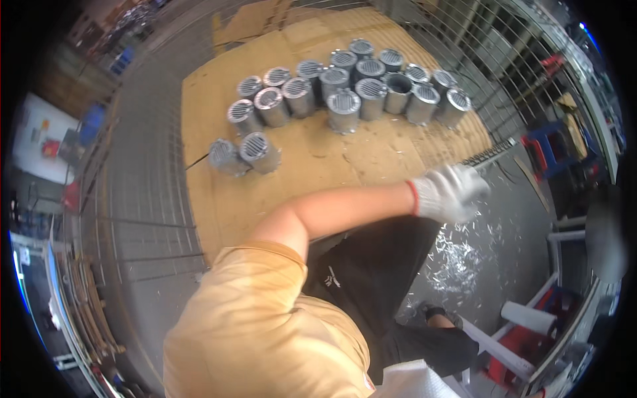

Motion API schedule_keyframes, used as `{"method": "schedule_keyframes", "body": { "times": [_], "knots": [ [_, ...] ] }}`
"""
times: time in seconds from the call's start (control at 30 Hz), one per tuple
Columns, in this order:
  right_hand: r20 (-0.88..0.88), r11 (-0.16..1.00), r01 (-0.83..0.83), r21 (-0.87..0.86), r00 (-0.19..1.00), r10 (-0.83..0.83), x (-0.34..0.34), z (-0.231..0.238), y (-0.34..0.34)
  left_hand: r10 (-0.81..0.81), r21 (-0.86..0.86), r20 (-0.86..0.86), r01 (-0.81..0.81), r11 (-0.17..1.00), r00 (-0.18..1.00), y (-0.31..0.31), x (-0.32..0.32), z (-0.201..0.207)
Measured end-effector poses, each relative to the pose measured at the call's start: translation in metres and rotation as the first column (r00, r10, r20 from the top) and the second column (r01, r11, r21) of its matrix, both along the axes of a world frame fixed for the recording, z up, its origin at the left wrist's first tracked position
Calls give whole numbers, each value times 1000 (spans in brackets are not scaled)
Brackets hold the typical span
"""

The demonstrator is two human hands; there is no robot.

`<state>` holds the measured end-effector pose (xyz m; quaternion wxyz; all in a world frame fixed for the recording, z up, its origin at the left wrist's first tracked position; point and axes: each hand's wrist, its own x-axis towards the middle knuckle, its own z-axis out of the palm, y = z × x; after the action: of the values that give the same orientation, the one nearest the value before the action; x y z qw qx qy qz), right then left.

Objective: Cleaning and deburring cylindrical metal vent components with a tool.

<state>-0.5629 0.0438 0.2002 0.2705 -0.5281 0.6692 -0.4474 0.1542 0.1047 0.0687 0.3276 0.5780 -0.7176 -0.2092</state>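
My left arm reaches across to the right, and my left hand wears a white knitted glove with a red cuff. Motion smears its fingers, so whether it grips anything is unclear. It is beside the cardboard's right edge, near a narrow toothed metal strip. Beyond it, several silvery metal cylinders with slatted round tops stand on the cardboard sheet. One cylinder shows a dark open top. At the lower right rim, a pale gloved shape appears to be my right hand, mostly cut off.
Wire mesh panels rise behind and around the cardboard. Shiny metal shavings litter the grey floor to the right. A blue and red crate is at the right, above a white roll and red items in a frame.
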Motion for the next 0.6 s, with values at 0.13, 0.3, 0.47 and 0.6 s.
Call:
{"method": "schedule_keyframes", "body": {
  "times": [0.13,0.3,0.47,0.6],
  "knots": [
    [-31,993,-109,-52,994,108,118,-36,-12,506,-272,249,-442,855,826,68,123,-29],
    [-69,970,-159,-182,986,149,178,-68,8,464,-50,852,-845,533,242,219,244,-49],
    [-84,898,-169,-405,985,148,278,-50,36,424,275,779,-859,432,463,230,234,-72],
    [44,781,-344,-522,903,427,343,-87,27,399,143,813,-810,569,424,195,183,-63]
  ]
}}
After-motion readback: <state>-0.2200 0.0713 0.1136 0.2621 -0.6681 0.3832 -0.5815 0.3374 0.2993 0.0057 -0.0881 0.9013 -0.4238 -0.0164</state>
